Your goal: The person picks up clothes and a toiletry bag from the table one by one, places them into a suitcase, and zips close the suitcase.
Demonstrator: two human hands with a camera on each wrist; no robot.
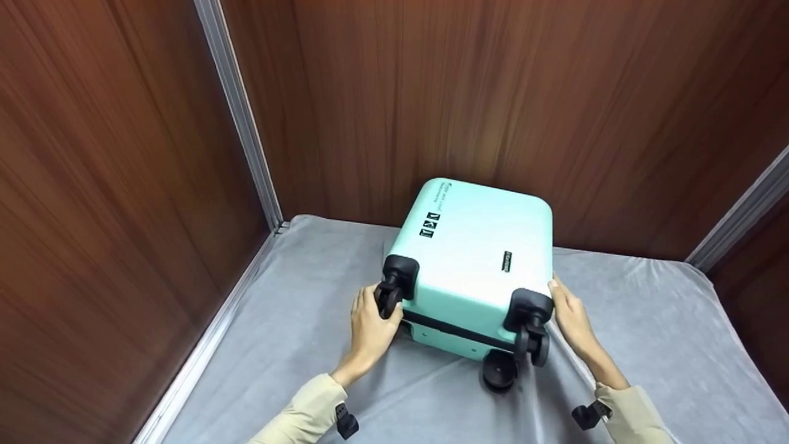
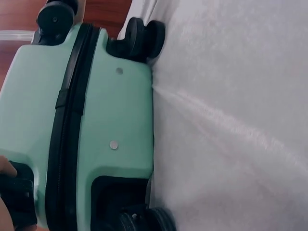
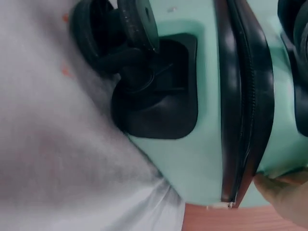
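A mint-green hard-shell suitcase lies flat, its wheeled end toward me. Thumb and fingers of my left hand curl round the upper left black wheel; only bits of that hand show at the left wrist view's edge. Along the suitcase's right side, my right hand rests with fairly straight fingers, partly hidden behind the shell. In the right wrist view, this hand touches the shell beside the black zipper band. The upper right wheel and a lower wheel stick out toward me.
A grey cloth covers the surface beneath the suitcase. Brown wood-grain panels rise behind it and at both sides, with metal strips at the corners. The suitcase's far end is close to the back panel.
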